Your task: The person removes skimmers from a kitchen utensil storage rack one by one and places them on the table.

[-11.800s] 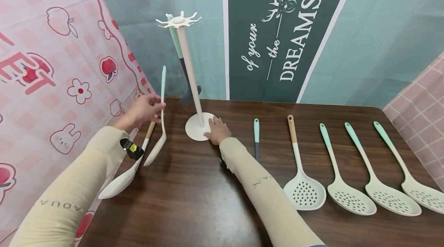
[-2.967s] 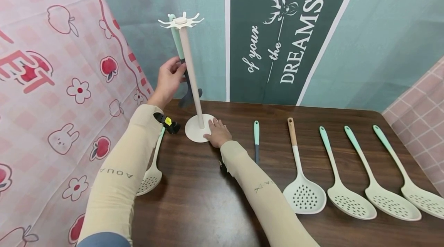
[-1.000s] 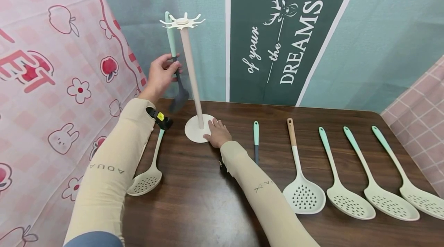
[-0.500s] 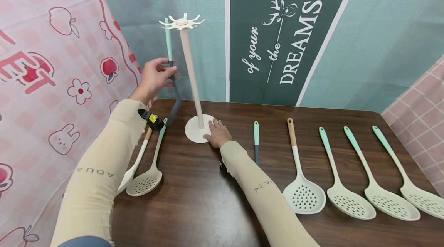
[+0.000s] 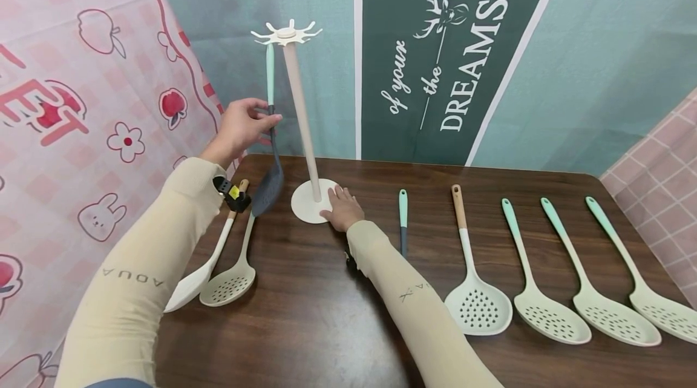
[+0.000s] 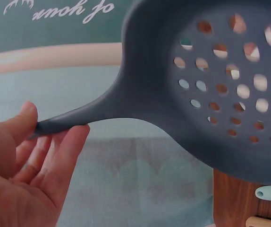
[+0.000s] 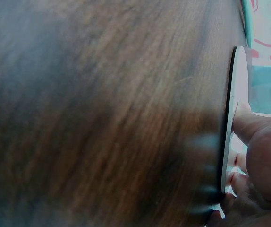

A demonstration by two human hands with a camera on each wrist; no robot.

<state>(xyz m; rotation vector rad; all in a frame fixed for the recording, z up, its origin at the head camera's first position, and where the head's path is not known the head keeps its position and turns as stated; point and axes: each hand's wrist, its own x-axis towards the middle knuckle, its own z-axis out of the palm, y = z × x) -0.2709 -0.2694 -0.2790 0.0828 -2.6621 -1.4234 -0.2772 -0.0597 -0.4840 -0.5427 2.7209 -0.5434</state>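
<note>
My left hand [image 5: 242,126] pinches a dark grey skimmer [image 5: 268,189] with a mint handle by its grey neck, between thumb and fingers. It hangs upright, bowl down, left of the white utensil stand [image 5: 300,109]. Its handle top is just under the hook ring; whether it touches cannot be told. In the left wrist view the skimmer's holes [image 6: 220,50] show large. My right hand [image 5: 344,209] rests with spread fingers on the stand's round base [image 5: 306,203]. The right wrist view shows the thumb and fingers at the base's edge [image 7: 239,75].
Left of the stand lie a mint-handled skimmer [image 5: 229,285] and a white utensil [image 5: 190,285] with a wooden handle. To the right lie a wooden-handled skimmer [image 5: 479,309], several mint-handled skimmers [image 5: 552,315] and a partly hidden mint-and-grey utensil [image 5: 403,212]. Curtains hang behind and left.
Earlier the left hand held the pale mint-handled skimmer, now on the table. The dark skimmer hung on the stand; the left hand gripped it, took it off leftward, then lowered and turned it. Right hand unmoved.
</note>
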